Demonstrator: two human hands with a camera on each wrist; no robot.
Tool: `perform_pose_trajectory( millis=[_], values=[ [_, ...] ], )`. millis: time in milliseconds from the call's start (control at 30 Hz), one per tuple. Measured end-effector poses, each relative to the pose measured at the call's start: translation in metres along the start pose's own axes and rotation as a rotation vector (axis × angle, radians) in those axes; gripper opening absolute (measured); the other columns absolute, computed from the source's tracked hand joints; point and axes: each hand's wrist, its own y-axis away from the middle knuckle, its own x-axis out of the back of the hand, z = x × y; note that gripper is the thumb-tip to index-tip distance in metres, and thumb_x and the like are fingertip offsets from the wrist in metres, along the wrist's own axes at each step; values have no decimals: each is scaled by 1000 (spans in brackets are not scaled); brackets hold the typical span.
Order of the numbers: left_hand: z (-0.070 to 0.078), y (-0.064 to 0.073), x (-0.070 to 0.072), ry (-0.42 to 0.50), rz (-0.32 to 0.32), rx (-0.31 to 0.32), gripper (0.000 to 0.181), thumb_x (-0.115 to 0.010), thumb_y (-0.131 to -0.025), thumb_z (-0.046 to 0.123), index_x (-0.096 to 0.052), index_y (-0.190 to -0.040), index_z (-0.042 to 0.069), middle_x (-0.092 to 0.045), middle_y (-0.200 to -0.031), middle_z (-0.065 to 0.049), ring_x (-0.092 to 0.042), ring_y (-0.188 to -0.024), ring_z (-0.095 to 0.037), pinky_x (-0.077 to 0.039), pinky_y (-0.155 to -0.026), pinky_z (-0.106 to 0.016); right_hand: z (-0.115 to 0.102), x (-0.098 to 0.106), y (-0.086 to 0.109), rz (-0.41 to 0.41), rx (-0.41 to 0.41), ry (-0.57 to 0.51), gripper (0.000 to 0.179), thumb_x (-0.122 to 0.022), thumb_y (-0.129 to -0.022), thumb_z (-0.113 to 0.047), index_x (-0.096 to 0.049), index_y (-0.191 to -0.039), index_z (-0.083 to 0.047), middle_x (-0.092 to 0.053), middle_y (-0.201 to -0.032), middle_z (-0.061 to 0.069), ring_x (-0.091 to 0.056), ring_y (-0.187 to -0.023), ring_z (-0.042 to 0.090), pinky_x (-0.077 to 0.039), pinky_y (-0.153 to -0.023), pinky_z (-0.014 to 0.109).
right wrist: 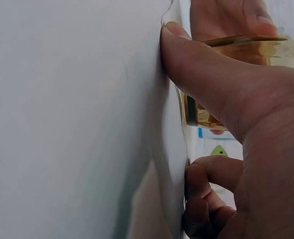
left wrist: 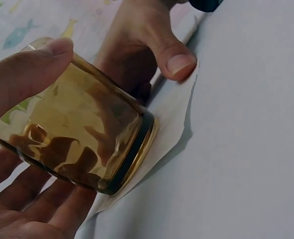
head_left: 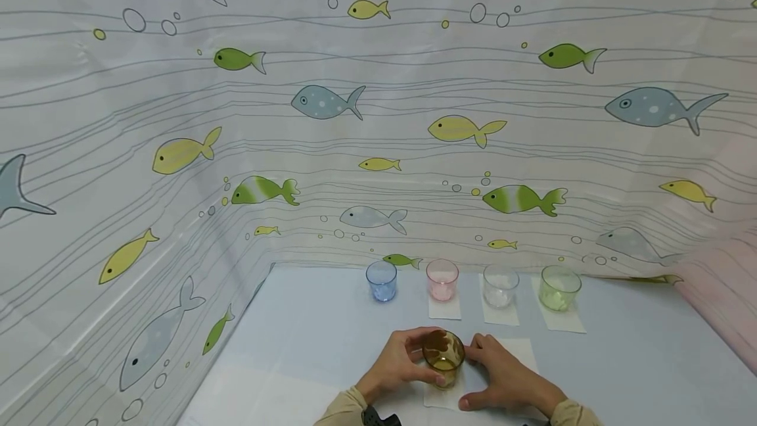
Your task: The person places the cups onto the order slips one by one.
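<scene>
An amber glass tumbler (head_left: 444, 363) is gripped in my left hand (head_left: 395, 361), its thumb on the near side and its fingers behind. In the left wrist view the glass (left wrist: 82, 129) stands over a white paper square (left wrist: 173, 115); whether its base touches the paper I cannot tell. Just right of the glass, my right hand (head_left: 510, 375) rests low with thumb and fingers spread apart. Its thumb (right wrist: 202, 62) touches the paper's edge in the right wrist view, while the other fingers bend against the surface.
At the back of the pale table (head_left: 296, 321) stand a blue glass (head_left: 382, 283), a pink glass (head_left: 442, 281), a clear glass (head_left: 501, 288) and a green glass (head_left: 558, 289). All but the blue have paper underneath. Another paper (head_left: 523, 350) lies behind my right hand. Fish-patterned sheeting (head_left: 414, 189) surrounds the table.
</scene>
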Motion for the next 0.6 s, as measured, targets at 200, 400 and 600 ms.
perform_pose_trajectory(
  millis=[200,400,600],
  values=[
    [-2,0,0,-19,-5,-19,69,-91,-81,4,-65,-144,10,-70,-140,-16,-66,-130,-35,-55,-111,-34,0,0,-1,-14,-15,-4,87,-91,-76,-60,-68,-140,-5,-43,-100,-7,-35,-91,3,-33,-72,21],
    [-1,0,0,-27,-14,-30,69,-92,-81,5,-64,-144,9,-69,-140,-18,-66,-130,-34,-55,-111,-34,0,-1,0,-13,-15,-11,88,-90,-77,-60,-67,-141,-5,-43,-100,-7,-35,-90,3,-33,-71,21],
    [-2,1,1,-51,-28,-23,69,-92,-82,7,-63,-144,8,-68,-141,-19,-67,-130,-30,-55,-110,-32,0,-1,0,-7,-3,-4,87,-90,-77,-60,-67,-141,-6,-43,-99,-7,-35,-90,2,-34,-72,21]
  ],
)
